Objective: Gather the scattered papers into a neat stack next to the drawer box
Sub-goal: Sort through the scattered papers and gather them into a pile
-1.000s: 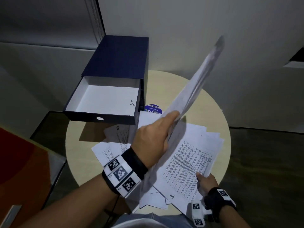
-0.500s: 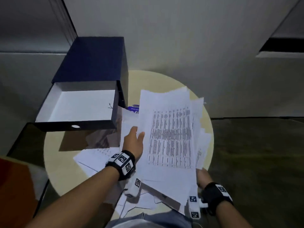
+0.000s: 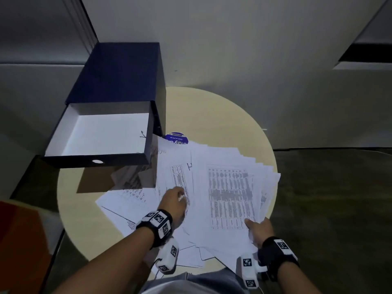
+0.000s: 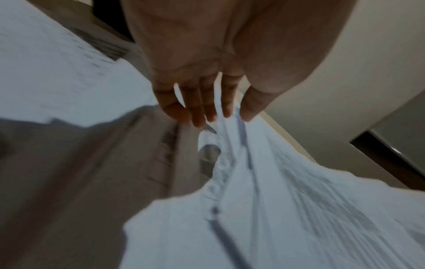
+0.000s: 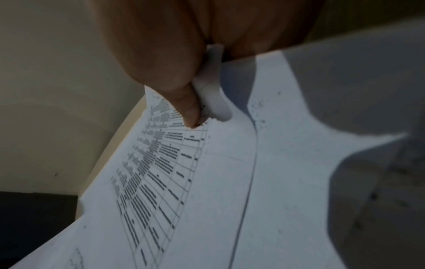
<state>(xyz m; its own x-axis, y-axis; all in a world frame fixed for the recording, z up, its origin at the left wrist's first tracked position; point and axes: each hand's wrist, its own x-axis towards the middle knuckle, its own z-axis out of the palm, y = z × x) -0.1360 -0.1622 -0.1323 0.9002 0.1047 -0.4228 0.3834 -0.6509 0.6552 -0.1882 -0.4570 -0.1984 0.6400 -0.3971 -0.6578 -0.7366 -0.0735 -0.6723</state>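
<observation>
White printed papers (image 3: 229, 187) lie fanned over the right half of a round beige table (image 3: 212, 115). My right hand (image 3: 257, 228) grips their near right corner, thumb on the top table-printed sheet (image 5: 207, 182); the right hand (image 5: 197, 118) shows only the thumb, its fingers hidden underneath. My left hand (image 3: 176, 200) sits on the fan's left side, and in the left wrist view the left hand (image 4: 232, 116) pinches bunched sheets (image 4: 276, 200) between fingertips and thumb. The dark blue drawer box (image 3: 118, 81) stands at the back left, its white drawer (image 3: 101, 134) pulled out and empty.
More loose sheets (image 3: 127, 200) lie on the table to the left of my left hand, partly under the drawer's shadow. A small blue-labelled item (image 3: 176, 137) peeks out beside the box. An orange object (image 3: 19, 240) stands on the floor left of the table.
The sheet my left hand held up high has come down onto the pile my right hand holds. The pile now lies lower and more fanned, and the left hand has moved to its left side.
</observation>
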